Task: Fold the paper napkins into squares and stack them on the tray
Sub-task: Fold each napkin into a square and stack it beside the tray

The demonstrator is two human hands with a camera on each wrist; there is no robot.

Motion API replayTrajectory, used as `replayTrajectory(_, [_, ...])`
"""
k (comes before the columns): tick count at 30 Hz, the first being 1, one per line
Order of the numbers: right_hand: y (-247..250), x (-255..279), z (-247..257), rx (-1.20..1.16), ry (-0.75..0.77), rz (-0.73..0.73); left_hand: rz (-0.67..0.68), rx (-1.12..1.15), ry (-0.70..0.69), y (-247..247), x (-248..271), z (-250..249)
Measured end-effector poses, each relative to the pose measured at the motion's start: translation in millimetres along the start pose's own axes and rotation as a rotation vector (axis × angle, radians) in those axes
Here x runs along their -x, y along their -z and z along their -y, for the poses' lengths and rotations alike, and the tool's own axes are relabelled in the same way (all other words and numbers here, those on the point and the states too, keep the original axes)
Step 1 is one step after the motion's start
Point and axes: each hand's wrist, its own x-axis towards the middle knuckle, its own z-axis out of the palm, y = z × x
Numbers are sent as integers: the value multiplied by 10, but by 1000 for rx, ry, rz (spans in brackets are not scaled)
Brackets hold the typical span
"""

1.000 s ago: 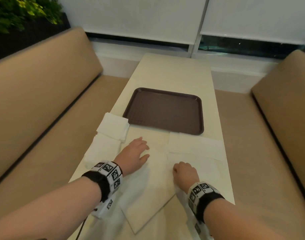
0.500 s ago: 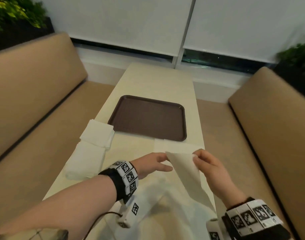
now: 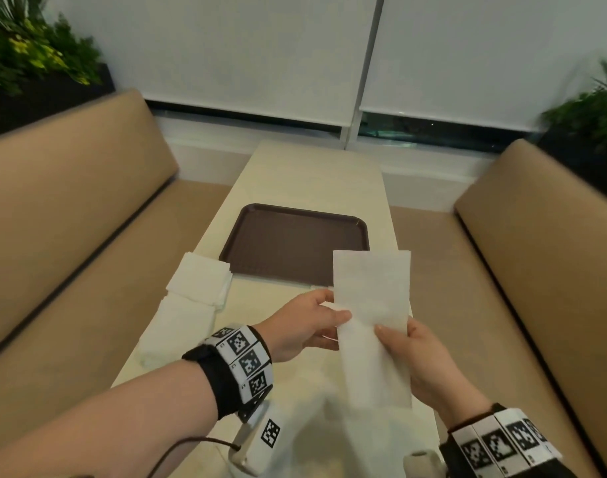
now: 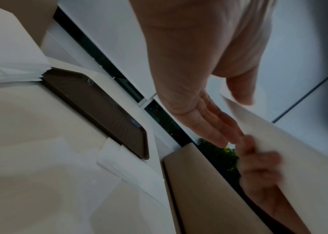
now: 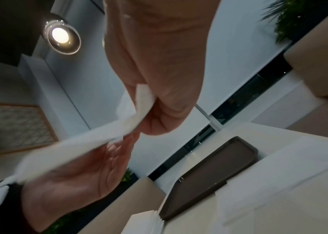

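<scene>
A white paper napkin (image 3: 372, 322), folded to a long strip, is held up above the table's near end. My left hand (image 3: 324, 319) pinches its left edge between thumb and fingers. My right hand (image 3: 403, 343) pinches its right edge, thumb on top. The brown tray (image 3: 295, 243) lies bare in the middle of the table, beyond the napkin. The left wrist view shows the napkin (image 4: 291, 150) and the tray (image 4: 99, 102). In the right wrist view the napkin (image 5: 91, 142) runs between both hands above the tray (image 5: 209, 174).
Two stacks of white napkins (image 3: 200, 281) lie at the table's left edge, beside the tray. Another unfolded napkin (image 3: 347, 439) lies on the cream table (image 3: 316, 174) under my hands. Tan benches (image 3: 54, 215) flank the table. Plants stand in both far corners.
Both hands have lifted the napkin off the table and turned it upright into a long strip. The head view has tilted up.
</scene>
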Motion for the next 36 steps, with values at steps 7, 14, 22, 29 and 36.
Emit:
replayTrajectory(7, [-148, 2, 230, 50, 24, 37, -82, -49, -80, 41, 152, -166])
replayTrajectory(14, [-275, 36, 358, -76, 36, 150, -72, 132, -99, 157, 295, -310])
replayTrajectory(22, [-391, 38, 369, 59, 245, 118, -62, 155, -102, 200, 386, -354])
replayTrajectory(29, [-437, 86, 392, 18, 247, 93, -114, 143, -65, 181, 490, -370])
replayTrajectory(36, [-497, 111, 315, 273, 350, -17, -151, 57, -48, 141, 568, -410])
